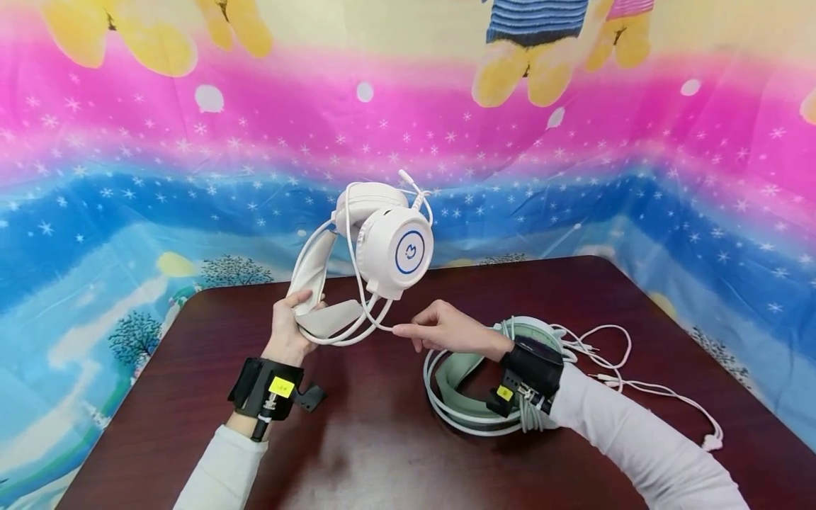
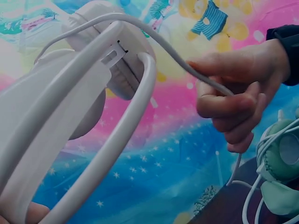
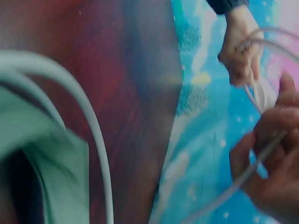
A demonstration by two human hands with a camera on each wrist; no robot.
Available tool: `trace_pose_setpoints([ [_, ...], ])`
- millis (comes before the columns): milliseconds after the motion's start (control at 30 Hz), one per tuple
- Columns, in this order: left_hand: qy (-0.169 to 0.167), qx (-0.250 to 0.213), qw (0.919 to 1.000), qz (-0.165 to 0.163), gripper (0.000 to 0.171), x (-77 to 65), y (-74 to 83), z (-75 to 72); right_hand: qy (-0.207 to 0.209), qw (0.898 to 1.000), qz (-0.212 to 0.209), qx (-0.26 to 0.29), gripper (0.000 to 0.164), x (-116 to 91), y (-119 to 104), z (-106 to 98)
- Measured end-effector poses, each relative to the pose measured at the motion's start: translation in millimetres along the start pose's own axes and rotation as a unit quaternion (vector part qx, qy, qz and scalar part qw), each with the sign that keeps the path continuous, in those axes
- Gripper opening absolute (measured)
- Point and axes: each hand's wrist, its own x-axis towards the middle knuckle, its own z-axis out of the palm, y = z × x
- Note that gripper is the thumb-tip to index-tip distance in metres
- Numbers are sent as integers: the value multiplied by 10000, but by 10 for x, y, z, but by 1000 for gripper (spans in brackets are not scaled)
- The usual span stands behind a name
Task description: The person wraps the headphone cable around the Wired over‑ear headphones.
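A white headset (image 1: 395, 251) with a blue ring logo on its ear cup is raised over the table, its headband (image 2: 117, 154) pointing down. My left hand (image 1: 290, 329) grips that headband at its lower left. A thin white cable (image 2: 173, 51) runs from the headset, across the ear cups, to my right hand (image 1: 446, 329), whose thumb and curled fingers pinch it. The small microphone (image 1: 406, 177) sticks up behind the ear cup. Below the right wrist lies a green and white headset (image 1: 452, 386), partly hidden by the forearm.
The dark red-brown table (image 1: 376, 453) has rounded far corners. Loose white cables (image 1: 612, 361) trail from the green headset toward the right edge. A patterned cloth backdrop (image 1: 287, 142) stands close behind the table.
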Motion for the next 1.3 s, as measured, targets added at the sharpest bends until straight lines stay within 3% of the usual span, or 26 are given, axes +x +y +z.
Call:
trace_pose_setpoints([
  [200,-368,-75,9990,-240,13,-42,-14,-36,-1240,9915,-366,139,19,27,49,-275],
  [300,-659,-94,9971,-378,14,-65,-32,-58,-1508,9882,-261,94,15,47,43,-383],
  [400,-1100,15,9930,-432,13,-89,-48,-73,-1398,9897,-36,-296,16,77,16,-456],
  [533,-1706,283,9839,-448,12,-117,-65,-95,-822,9921,302,-902,26,94,-7,-541],
  [600,-1932,386,9793,-460,13,-128,-76,-104,-557,9937,356,-904,21,89,-3,-598],
  [800,-2147,445,9735,-656,11,-154,-120,-115,-575,9977,349,115,7,75,-3,-834],
  [1067,-2683,177,9594,-857,11,-139,-164,-178,-1004,9852,42,1386,29,90,31,-1032],
  [1167,-2966,-1,9502,-959,7,-129,-169,-201,-956,9867,97,1314,26,99,25,-1049],
  [1300,-3356,-168,9328,-1304,7,-117,-180,-232,-537,9975,103,458,14,141,-6,-1028],
])
